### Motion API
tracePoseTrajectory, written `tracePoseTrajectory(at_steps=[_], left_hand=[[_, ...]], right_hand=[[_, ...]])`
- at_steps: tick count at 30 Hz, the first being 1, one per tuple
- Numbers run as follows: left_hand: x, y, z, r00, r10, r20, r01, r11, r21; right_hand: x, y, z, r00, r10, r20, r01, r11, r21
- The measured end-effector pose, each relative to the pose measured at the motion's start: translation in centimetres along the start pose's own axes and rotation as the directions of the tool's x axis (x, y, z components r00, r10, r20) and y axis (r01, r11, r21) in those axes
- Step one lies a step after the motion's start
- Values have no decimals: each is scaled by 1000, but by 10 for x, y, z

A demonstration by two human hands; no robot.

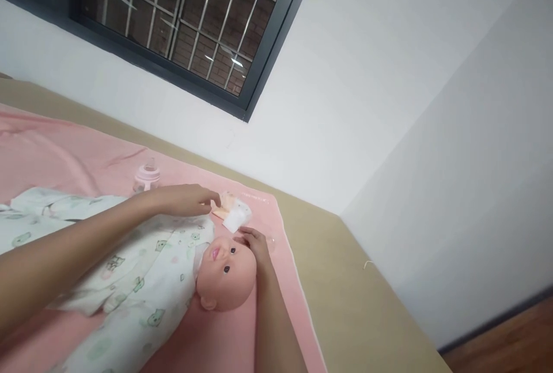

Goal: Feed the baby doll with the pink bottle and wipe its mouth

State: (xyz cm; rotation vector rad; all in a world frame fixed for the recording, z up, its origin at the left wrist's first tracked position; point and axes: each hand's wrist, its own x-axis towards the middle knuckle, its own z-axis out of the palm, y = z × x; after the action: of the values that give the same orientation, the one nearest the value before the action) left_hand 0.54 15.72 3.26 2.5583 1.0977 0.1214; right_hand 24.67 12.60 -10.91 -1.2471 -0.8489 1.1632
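A baby doll (227, 281) lies on its back on a pink blanket (207, 344), wearing a white suit with green animal prints. My left hand (188, 199) reaches across the doll's chest, its fingertips closed at the edge of a small peach-and-white soft packet (231, 208). A white piece like a tissue (237, 220) shows at the packet's near side. Beside the top of the doll's head rests my right hand (254, 241), fingers loosely stretched toward the white piece. Whether they touch it is unclear. A pink-capped baby bottle (147, 176) stands behind my left wrist.
The blanket covers part of a tan tabletop (345, 281) set against a white wall (311, 131). Above is a dark-framed window (246, 102) with metal bars. A small clear item (271, 241) lies right of my right hand. Wooden floor (510, 338) shows lower right.
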Motion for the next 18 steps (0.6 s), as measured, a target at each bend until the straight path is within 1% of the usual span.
tracePoseTrajectory(at_steps=[4,8,11,13,15,18], left_hand=[[-10,-15,7,996,-46,-71,39,994,-106],[-10,-24,12,993,-35,-112,14,983,-183],[-10,-25,14,987,-35,-159,1,979,-205],[-10,-23,16,978,-24,-207,-25,973,-231],[-9,-20,19,966,-13,-256,-57,963,-265],[-9,-15,23,948,-8,-318,-95,947,-308]], right_hand=[[-1,-3,2,998,26,51,-23,998,-59],[1,-5,2,996,46,70,-39,995,-88],[2,-9,1,997,21,79,-15,997,-69],[1,-17,1,995,-45,89,50,997,-51],[-4,-30,3,984,-138,115,146,988,-59],[-18,-58,11,943,-250,218,283,949,-138]])
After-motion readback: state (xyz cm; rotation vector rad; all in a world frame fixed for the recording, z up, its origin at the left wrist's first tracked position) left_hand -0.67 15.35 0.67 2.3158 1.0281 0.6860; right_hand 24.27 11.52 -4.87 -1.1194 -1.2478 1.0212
